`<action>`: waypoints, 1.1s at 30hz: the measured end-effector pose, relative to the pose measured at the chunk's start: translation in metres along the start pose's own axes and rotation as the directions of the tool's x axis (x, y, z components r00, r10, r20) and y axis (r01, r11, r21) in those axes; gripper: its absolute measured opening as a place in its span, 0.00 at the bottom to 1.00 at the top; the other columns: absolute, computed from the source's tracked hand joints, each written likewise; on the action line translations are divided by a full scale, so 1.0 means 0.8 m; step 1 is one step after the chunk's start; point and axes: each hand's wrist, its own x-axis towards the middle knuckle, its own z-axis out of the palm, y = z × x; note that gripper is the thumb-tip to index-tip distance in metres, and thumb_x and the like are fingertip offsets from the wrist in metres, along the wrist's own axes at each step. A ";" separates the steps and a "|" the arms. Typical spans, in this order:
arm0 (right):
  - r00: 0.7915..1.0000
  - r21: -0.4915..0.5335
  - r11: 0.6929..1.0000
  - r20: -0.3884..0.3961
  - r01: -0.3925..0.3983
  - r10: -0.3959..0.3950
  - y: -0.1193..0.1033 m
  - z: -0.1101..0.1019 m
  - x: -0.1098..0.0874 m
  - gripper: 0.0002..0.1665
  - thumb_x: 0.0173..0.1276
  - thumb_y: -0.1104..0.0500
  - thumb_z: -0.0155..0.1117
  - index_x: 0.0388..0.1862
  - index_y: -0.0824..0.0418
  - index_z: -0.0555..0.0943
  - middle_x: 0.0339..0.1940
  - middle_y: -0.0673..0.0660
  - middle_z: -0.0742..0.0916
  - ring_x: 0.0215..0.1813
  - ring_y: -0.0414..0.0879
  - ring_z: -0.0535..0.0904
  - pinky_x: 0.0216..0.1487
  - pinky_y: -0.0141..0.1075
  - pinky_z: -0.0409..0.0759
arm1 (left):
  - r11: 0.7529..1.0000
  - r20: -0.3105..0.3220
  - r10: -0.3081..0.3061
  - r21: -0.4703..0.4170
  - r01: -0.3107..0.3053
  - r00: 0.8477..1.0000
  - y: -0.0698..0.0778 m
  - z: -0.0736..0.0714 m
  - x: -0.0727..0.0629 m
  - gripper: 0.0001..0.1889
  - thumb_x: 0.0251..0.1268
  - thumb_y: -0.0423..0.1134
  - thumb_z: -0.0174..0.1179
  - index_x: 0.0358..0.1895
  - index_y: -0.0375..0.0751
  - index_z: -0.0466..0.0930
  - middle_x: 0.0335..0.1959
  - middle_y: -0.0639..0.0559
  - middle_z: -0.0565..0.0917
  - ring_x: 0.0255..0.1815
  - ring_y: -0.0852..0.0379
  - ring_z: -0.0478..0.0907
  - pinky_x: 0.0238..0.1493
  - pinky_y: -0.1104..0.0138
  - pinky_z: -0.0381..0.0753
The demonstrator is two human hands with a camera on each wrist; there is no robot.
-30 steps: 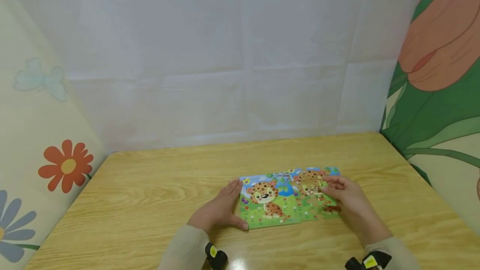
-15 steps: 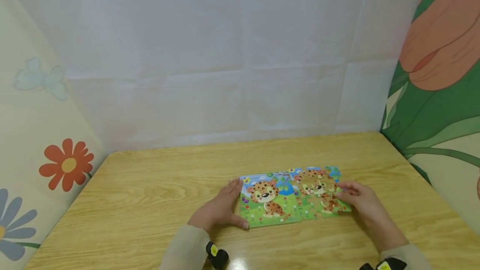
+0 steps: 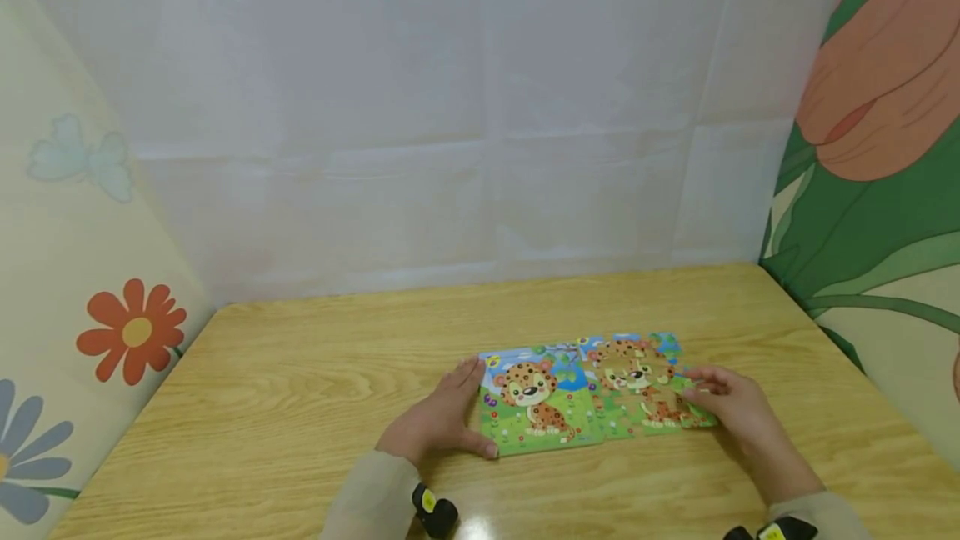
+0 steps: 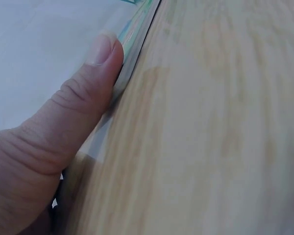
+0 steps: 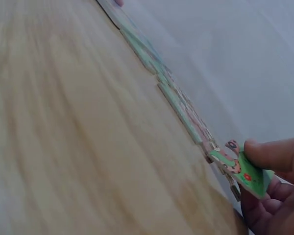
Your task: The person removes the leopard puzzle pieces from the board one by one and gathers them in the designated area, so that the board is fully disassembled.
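In the head view a square leopard picture board (image 3: 517,427) lies flat on the table. My left hand (image 3: 435,419) rests at its left side, fingers stretched along the edge. In the left wrist view the thumb (image 4: 83,93) touches the board's side. To the right, next to the board, lies a partly joined leopard jigsaw puzzle (image 3: 621,419), some of its pieces uneven. My right hand (image 3: 738,411) is at its lower right edge. Between thumb and fingers it pinches a green puzzle piece (image 5: 255,176), tilted, with a red flower and a spotted tail part.
The wooden table (image 3: 315,373) reaches back to a white sheet (image 3: 375,148). Painted flower panels stand on both sides, with a red flower (image 3: 135,332) on the left and a large tulip (image 3: 885,90) on the right.
My right hand has drawn right and slightly down from the puzzle's middle to its lower right edge, so more of the leopard shows. The left hand stays put.
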 end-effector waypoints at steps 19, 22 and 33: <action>0.998 -0.314 0.949 -0.039 0.026 -0.041 0.001 -0.004 0.001 0.22 0.59 0.56 0.67 0.47 0.70 0.78 0.40 0.63 0.82 0.44 0.55 0.76 0.40 0.44 0.76 | 1.000 -0.003 0.004 -0.005 -0.004 1.000 -0.002 0.002 0.001 0.66 0.31 0.61 0.73 0.72 0.33 0.42 0.74 0.39 0.43 0.75 0.43 0.38 0.73 0.49 0.41; 0.998 -0.344 0.938 -0.031 0.046 -0.061 0.000 -0.005 0.001 0.22 0.59 0.56 0.67 0.46 0.70 0.78 0.41 0.65 0.82 0.44 0.57 0.76 0.43 0.48 0.76 | 1.000 0.000 0.002 -0.004 -0.002 1.000 -0.002 0.003 0.001 0.66 0.31 0.61 0.73 0.72 0.33 0.42 0.74 0.39 0.43 0.75 0.43 0.38 0.73 0.49 0.41; 0.996 -0.355 0.932 -0.019 0.072 -0.084 -0.002 -0.005 -0.003 0.25 0.56 0.54 0.70 0.45 0.72 0.78 0.40 0.65 0.83 0.42 0.56 0.78 0.42 0.47 0.78 | 0.999 -0.007 0.026 -0.041 -0.026 1.000 -0.003 0.000 -0.001 0.66 0.33 0.58 0.74 0.72 0.31 0.42 0.74 0.38 0.44 0.75 0.42 0.39 0.73 0.49 0.41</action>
